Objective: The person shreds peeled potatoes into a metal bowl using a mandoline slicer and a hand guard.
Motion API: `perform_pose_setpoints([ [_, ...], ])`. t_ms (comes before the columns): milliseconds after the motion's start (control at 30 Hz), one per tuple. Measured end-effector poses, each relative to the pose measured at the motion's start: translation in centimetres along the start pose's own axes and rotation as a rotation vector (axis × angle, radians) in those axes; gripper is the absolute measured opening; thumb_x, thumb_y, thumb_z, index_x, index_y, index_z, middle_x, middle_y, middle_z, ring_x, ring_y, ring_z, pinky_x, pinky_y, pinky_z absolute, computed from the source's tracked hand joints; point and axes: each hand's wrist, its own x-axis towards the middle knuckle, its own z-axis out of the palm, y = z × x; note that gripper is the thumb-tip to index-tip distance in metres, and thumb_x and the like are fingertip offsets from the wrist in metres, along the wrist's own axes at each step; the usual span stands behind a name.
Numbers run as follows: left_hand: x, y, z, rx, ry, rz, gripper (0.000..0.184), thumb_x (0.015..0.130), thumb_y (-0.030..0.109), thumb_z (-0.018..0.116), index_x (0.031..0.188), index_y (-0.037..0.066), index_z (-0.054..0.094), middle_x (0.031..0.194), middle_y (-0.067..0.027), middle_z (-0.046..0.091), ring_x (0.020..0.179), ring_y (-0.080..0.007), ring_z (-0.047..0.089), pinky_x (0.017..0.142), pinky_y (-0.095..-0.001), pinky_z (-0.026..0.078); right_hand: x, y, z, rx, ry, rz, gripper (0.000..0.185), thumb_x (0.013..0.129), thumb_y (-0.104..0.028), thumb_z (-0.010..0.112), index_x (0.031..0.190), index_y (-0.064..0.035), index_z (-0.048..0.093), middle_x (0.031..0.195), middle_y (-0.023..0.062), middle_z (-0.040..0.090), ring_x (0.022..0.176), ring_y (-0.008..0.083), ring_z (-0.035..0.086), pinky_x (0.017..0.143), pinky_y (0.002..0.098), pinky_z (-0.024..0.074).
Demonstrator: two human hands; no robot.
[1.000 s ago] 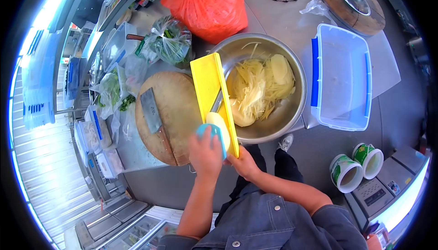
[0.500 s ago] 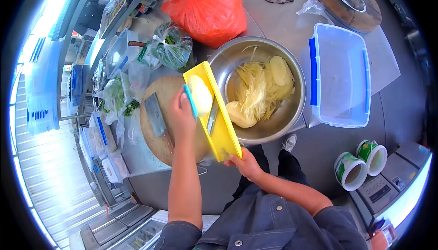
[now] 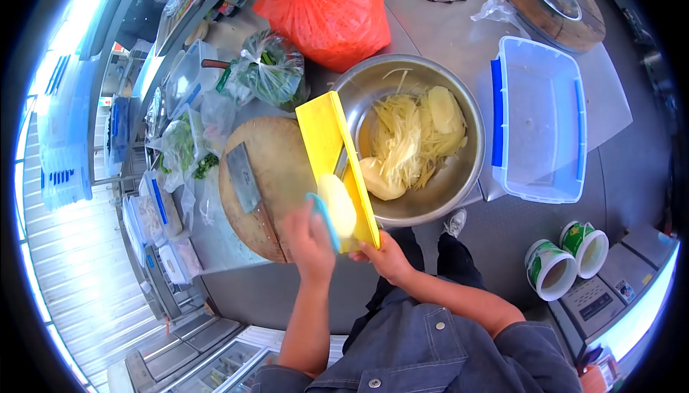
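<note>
Beside the rim of a metal bowl (image 3: 470, 170) on the table (image 3: 438, 23), a yellow slicer (image 3: 319, 124) slants, its lower end gripped by the closed fingers of the right hand (image 3: 387, 258). The left hand (image 3: 308, 244), slightly blurred, is curled around a turquoise holder (image 3: 324, 222), with a pale peeled potato (image 3: 336, 203) against the slicer's lower part, below the blade (image 3: 341, 162). Pale shreds (image 3: 409, 138) and larger pieces lie inside the bowl. Left of the slicer, a cleaver (image 3: 244, 178) rests on a round chopping board (image 3: 276, 149); a clear box (image 3: 542, 120) stands right of the bowl.

No legible txt, brands, nos. or signs.
</note>
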Motion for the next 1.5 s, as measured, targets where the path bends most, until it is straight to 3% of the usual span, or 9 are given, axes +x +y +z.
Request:
perform_pose_setpoints([
  [67,-1.2,0.5,1.1,0.215,0.007,0.133,0.033,0.101,0.019,0.054,0.126,0.000,0.062,0.109,-0.0153,0.057,0.096,-0.0311,0.060,0.086,-0.0400,0.049,0.0,-0.3,0.0,-0.004,-0.009,0.008,0.024,0.102,-0.009,0.053,0.122,0.0044,0.049,0.107,0.0135,0.066,0.090,0.0195,0.070,0.083,0.0321,0.0586],
  [100,-1.7,0.5,1.7,0.223,-0.041,0.046,0.034,0.094,0.019,0.062,0.124,0.004,0.065,0.113,-0.0243,0.057,0.100,-0.0429,0.058,0.085,-0.0488,0.050,0.0,-0.4,0.0,-0.008,-0.015,0.018,0.023,0.103,-0.008,0.052,0.122,0.0050,0.047,0.107,0.0140,0.065,0.091,0.0191,0.070,0.084,0.0315,0.0590],
  [467,10.4,2.3,5.1,0.386,-0.033,0.080,0.033,0.096,0.026,0.061,0.123,0.008,0.067,0.114,-0.0234,0.060,0.102,-0.0407,0.061,0.084,-0.0475,0.051,-0.4,0.0,0.1,-0.002,0.025,-0.015,0.023,0.102,-0.009,0.054,0.121,0.0037,0.049,0.105,0.0127,0.067,0.091,0.0192,0.070,0.085,0.0336,0.0579],
  [633,17.2,-1.5,5.3,-0.067,0.064,0.016,0.035,0.100,0.026,0.054,0.126,0.005,0.066,0.113,-0.0206,0.061,0.104,-0.0360,0.061,0.092,-0.0430,0.049,-0.2,-0.5,-0.1,0.003,0.028,-0.017,0.024,0.102,-0.007,0.053,0.123,0.0048,0.047,0.112,0.0155,0.065,0.092,0.0200,0.070,0.083,0.0310,0.0586],
  [733,13.3,-0.8,2.9,-0.039,0.078,0.051,0.036,0.105,0.024,0.048,0.126,0.001,0.064,0.105,-0.0150,0.064,0.094,-0.0242,0.062,0.088,-0.0373,0.048,-0.5,-0.7,-0.3,-0.010,0.044,0.016,0.025,0.102,-0.008,0.053,0.123,0.0052,0.047,0.111,0.0155,0.065,0.092,0.0198,0.070,0.083,0.0309,0.0586],
  [1133,1.3,1.3,-0.7,0.171,0.014,0.136,0.035,0.105,0.020,0.047,0.129,-0.003,0.058,0.111,-0.0145,0.059,0.103,-0.0256,0.058,0.095,-0.0364,0.045,0.1,-0.1,-0.4,0.006,-0.052,0.048,0.027,0.103,-0.008,0.052,0.124,0.0059,0.047,0.108,0.0162,0.066,0.093,0.0199,0.070,0.084,0.0314,0.0590],
  [1233,2.4,-2.3,-0.9,-0.158,0.108,-0.167,0.041,0.109,0.028,0.039,0.134,-0.001,0.054,0.124,-0.0134,0.060,0.112,-0.0205,0.058,0.098,-0.0331,0.045,0.3,-0.2,-0.3,0.010,-0.048,0.050,0.027,0.103,-0.009,0.053,0.125,0.0059,0.047,0.108,0.0162,0.066,0.093,0.0204,0.070,0.083,0.0315,0.0590],
  [1333,4.1,-5.6,-0.7,-0.262,0.263,-0.283,0.038,0.108,0.023,0.041,0.132,-0.002,0.056,0.122,-0.0157,0.058,0.111,-0.0289,0.058,0.099,-0.0385,0.043,0.2,-0.5,0.2,0.065,-0.017,0.059,0.025,0.102,-0.011,0.054,0.122,0.0035,0.052,0.108,0.0134,0.067,0.092,0.0197,0.070,0.084,0.0323,0.0580],
  [1500,6.2,-8.4,-0.8,0.227,0.175,-0.191,0.036,0.104,0.026,0.048,0.133,0.005,0.059,0.125,-0.0194,0.057,0.115,-0.0347,0.057,0.100,-0.0422,0.044,0.5,-1.5,0.2,0.060,-0.001,0.097,0.026,0.102,-0.012,0.055,0.123,0.0032,0.052,0.109,0.0134,0.067,0.092,0.0197,0.070,0.084,0.0317,0.0580],
])
